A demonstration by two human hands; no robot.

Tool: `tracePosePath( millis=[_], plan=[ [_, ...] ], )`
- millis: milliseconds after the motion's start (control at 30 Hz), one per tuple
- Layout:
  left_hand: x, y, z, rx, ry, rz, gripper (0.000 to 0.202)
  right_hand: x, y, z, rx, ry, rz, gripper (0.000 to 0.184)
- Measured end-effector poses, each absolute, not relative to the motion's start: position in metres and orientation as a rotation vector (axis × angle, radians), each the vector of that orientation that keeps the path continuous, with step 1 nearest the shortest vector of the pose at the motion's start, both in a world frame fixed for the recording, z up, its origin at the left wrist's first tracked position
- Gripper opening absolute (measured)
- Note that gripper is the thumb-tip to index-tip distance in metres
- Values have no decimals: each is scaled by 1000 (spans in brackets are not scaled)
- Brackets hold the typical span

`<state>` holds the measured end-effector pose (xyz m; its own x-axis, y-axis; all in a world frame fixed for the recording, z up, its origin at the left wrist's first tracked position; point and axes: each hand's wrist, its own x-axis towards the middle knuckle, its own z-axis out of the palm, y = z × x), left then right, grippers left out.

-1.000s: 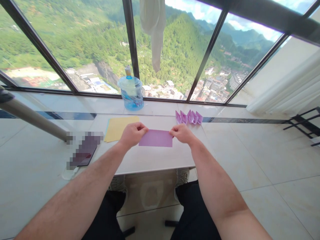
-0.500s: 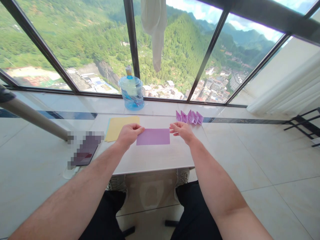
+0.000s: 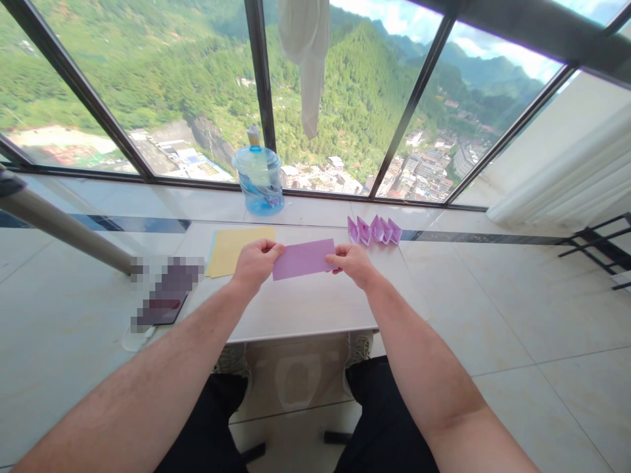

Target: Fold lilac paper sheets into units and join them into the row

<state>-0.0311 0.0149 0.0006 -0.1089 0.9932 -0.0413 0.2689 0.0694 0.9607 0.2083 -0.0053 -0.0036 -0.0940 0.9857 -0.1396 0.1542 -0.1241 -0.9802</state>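
A purple sheet of paper (image 3: 303, 259), a long rectangle in outline, is stretched between my two hands above the white table (image 3: 296, 305). Its right end sits a little higher than its left. My left hand (image 3: 257, 264) pinches the left end, thumb on top. At the other end, my right hand (image 3: 351, 261) grips the edge between thumb and fingers. Just beyond my right hand stands a row of several folded purple paper pieces (image 3: 374, 231). Yellow paper sheets (image 3: 234, 249) lie flat beside my left hand, with a light blue edge showing under them.
A blue water jug (image 3: 258, 180) stands by the window at the back. Left of the table lies a dark phone-like device (image 3: 170, 295), partly blurred out, near a slanted grey pole (image 3: 69, 223). A black metal rack (image 3: 599, 246) is at far right.
My right hand has closed on the right end of the purple paper, its fingers having been more spread at the edge. That end has risen, tilting the sheet.
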Motion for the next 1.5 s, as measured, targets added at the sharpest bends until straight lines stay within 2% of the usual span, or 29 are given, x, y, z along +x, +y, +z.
tracePosePath(
  millis=[333, 1500],
  plan=[
    [-31, 14, 5, 1303, 1517, 1104, 31, 206, -8, 1, -1415, -1307, 1270, 20],
    [-29, 11, 10, 1380, 1612, 1080, 31, 205, -9, 4, -1551, -1345, 1186, 23]
  ],
)
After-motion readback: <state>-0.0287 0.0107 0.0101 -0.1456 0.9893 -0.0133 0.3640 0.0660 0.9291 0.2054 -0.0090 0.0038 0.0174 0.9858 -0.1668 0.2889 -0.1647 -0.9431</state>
